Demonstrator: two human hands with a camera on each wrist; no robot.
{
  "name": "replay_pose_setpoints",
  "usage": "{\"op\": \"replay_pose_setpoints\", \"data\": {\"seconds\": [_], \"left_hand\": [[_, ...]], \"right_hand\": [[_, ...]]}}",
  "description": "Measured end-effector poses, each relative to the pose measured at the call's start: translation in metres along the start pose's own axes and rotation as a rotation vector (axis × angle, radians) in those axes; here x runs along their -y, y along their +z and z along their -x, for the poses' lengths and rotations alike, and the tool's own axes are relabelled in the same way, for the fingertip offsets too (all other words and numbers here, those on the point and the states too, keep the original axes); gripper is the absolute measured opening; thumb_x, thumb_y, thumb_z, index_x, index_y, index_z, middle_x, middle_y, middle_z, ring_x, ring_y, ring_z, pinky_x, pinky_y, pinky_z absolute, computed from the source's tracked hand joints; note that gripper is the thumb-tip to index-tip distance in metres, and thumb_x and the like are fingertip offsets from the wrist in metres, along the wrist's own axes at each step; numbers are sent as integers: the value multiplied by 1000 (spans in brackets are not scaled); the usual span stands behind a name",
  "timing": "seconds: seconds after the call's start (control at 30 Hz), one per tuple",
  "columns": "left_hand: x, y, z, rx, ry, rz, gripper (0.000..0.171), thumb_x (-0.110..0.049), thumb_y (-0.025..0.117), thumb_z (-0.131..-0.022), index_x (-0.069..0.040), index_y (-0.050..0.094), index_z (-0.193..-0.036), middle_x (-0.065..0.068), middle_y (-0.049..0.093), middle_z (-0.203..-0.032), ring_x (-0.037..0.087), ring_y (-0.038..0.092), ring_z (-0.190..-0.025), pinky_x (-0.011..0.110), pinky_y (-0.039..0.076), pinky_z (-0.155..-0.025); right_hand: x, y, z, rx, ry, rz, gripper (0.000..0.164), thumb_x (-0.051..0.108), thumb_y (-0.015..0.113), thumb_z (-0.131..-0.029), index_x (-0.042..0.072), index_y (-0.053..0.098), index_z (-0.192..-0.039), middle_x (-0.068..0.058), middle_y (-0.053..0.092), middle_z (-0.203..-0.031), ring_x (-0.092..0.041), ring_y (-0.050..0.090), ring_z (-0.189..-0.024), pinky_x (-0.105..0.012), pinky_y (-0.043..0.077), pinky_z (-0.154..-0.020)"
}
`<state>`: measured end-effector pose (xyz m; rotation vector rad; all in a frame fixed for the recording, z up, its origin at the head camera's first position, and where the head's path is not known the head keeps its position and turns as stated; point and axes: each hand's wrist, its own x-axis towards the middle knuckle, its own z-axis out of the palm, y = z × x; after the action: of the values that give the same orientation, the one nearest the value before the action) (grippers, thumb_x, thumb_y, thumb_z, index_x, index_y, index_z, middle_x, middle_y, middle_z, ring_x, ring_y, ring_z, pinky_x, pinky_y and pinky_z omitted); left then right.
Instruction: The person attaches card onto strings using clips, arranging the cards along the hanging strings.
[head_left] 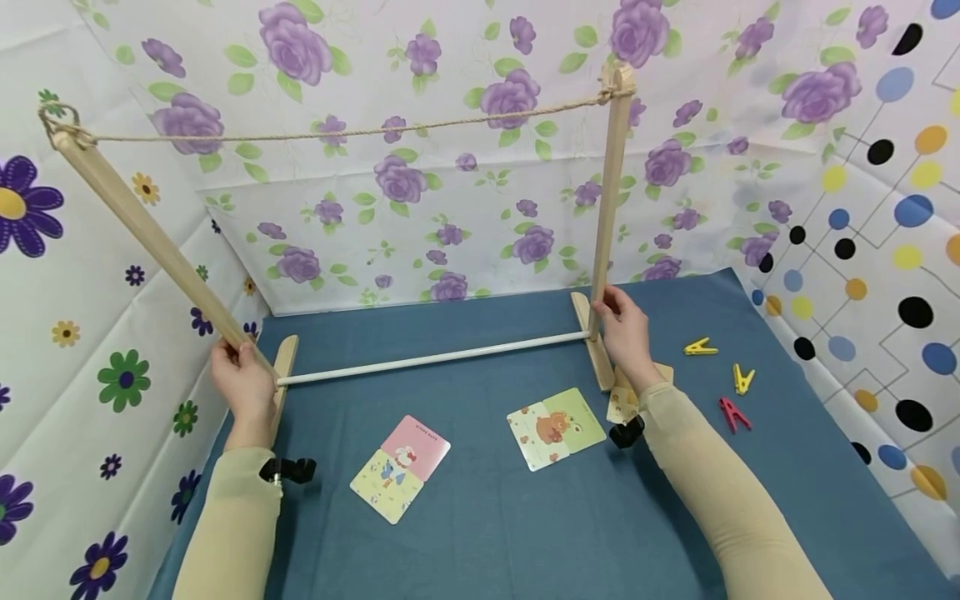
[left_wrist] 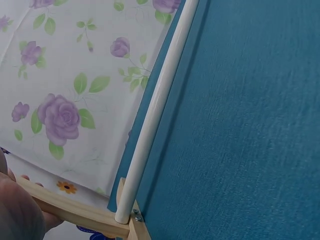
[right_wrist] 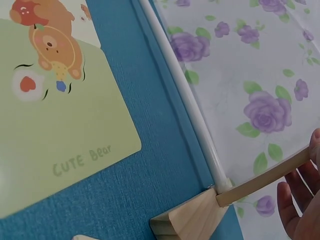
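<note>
A wooden frame stands toward the back of the blue cloth, with two upright posts on flat wooden feet. My left hand (head_left: 243,387) grips the lower part of the left post (head_left: 153,237), which leans outward in the head view. Around the lower right post (head_left: 612,183) curl the fingers of my right hand (head_left: 625,329). A white rod (head_left: 431,360) joins the posts near their bases. Between the post tops runs a thin rope (head_left: 360,132), knotted at both ends. In the right wrist view the right foot (right_wrist: 192,217) meets the post and rod.
In front of the frame lie a pink-and-yellow card (head_left: 401,468) and a green bear card (head_left: 557,427). Another card (head_left: 624,398) is partly under my right forearm. Two yellow clothespins, one nearer the back (head_left: 701,347), and a red clothespin (head_left: 734,414) lie at right. Patterned cloth walls surround the table.
</note>
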<state>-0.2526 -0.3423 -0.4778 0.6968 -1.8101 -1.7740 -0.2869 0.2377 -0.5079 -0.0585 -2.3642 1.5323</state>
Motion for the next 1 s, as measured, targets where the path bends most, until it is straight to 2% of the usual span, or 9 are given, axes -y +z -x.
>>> {"op": "replay_pose_setpoints", "data": {"seconds": [0.13, 0.33, 0.57, 0.8, 1.0], "left_hand": [[0, 0, -3, -2, -9, 19, 41, -20, 40, -117, -17, 48, -157, 8, 50, -159, 17, 42, -148, 35, 30, -125], [-2, 0, -6, -7, -7, -13, 39, -20, 40, -117, -18, 50, -155, 8, 49, -159, 17, 44, -148, 35, 32, -124], [-2, -1, -10, -24, -15, 25, 39, -19, 42, -117, -17, 50, -154, 6, 53, -155, 18, 45, -147, 36, 32, -124], [0, -1, -10, -9, -29, 28, 38, -20, 43, -116, -18, 52, -153, 7, 52, -155, 19, 46, -146, 37, 32, -124], [2, -1, -11, 2, -20, 29, 38, -21, 44, -116, -17, 53, -153, 5, 55, -148, 21, 47, -145, 39, 34, -123]], "right_hand": [[2, 1, 1, 1, 3, 7, 42, 30, 60, -113, 9, 61, -149, -16, 67, -132, -35, 64, -121, -54, 53, -101], [4, 2, 2, -2, -3, 20, 42, 30, 60, -112, 8, 61, -148, -16, 67, -132, -34, 64, -120, -54, 53, -101], [6, 3, 4, 13, 10, 45, 44, 34, 60, -112, 10, 61, -149, -15, 67, -132, -34, 63, -121, -54, 52, -101], [1, 1, 5, 15, -17, 29, 44, 35, 60, -112, 10, 61, -148, -15, 68, -130, -34, 64, -120, -54, 52, -101], [-2, -1, 4, 33, -31, 21, 45, 36, 60, -112, 10, 60, -149, -15, 66, -132, -34, 62, -123, -56, 51, -103]]}}
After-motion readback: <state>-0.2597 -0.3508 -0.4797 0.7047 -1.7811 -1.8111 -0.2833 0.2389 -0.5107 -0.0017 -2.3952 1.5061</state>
